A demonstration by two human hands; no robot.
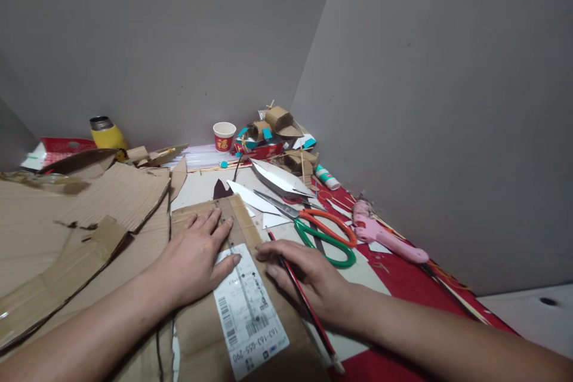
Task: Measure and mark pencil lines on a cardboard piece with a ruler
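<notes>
The left hand (197,259) lies flat and spread on the cardboard piece (210,316) on the bench (403,277); the right hand (308,277) pinches a pencil (298,286) beside the white label (248,310).

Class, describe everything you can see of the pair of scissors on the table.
The scissors lie flat on the table, just beyond the right hand, not touching it. One handle loop is orange, the other green, both seemingly plastic. The grey metal blades look shut, pointing away towards white paper cut-outs. A pink glue gun lies to their right.
</notes>
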